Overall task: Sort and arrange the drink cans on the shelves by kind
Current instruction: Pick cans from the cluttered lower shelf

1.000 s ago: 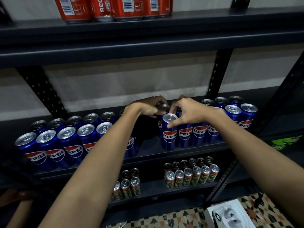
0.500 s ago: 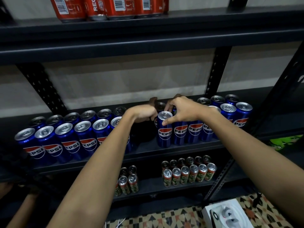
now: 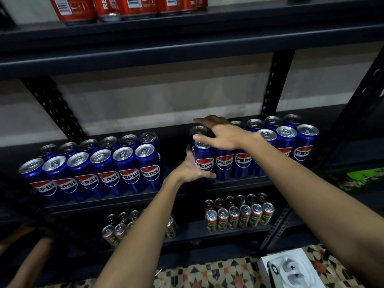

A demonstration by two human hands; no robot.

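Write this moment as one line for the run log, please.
left hand: grips front Pepsi can | right hand: open over can tops | middle shelf: gap between Pepsi groups

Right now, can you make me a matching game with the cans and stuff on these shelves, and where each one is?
Things:
1. red cans
2. blue Pepsi cans
3. small red-and-green cans
4. white box

Places:
A. lowest shelf with cans
B. on the patterned floor
C. top shelf
D. middle shelf, where both hands are

Pairs: 1-C, 2-D, 3-A, 4-B
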